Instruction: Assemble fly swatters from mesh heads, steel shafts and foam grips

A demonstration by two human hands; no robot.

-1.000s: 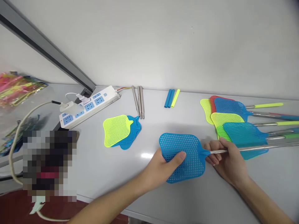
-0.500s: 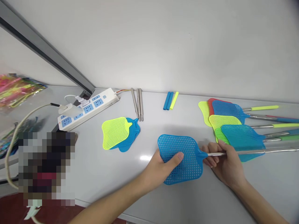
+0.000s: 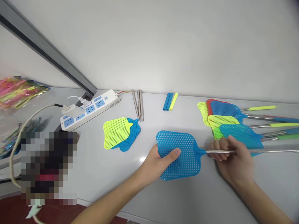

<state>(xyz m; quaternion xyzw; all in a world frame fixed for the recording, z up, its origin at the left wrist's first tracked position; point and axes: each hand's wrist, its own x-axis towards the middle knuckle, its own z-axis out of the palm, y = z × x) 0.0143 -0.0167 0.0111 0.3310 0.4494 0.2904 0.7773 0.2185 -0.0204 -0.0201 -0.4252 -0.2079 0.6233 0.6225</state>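
My left hand (image 3: 154,165) grips the perforated blue head of a fly swatter (image 3: 187,155), thumb on top and fingers hidden underneath. The swatter's shiny metal rod (image 3: 271,151) runs from the head's neck off the right edge. Curled around that rod, a little right of the neck, is my right hand (image 3: 233,161), its thumb raised. Just behind the right hand lie several fly swatters (image 3: 243,133) with blue, yellow, green and red heads. Left of my left hand, a yellow swatter head (image 3: 116,132) rests on blue ones (image 3: 128,143).
Several metal rods (image 3: 140,105) and three short tubes (image 3: 169,101), two blue and one yellow, lie along the wall. A white power strip (image 3: 91,110) with plugs and a cable stands at left. Plastic bags (image 3: 21,91) of colourful items lie beyond the frame post (image 3: 51,53).
My right hand has shifted slightly right along the rod, and its thumb has lifted. The swatter's head has risen a little in view, still in my left hand.
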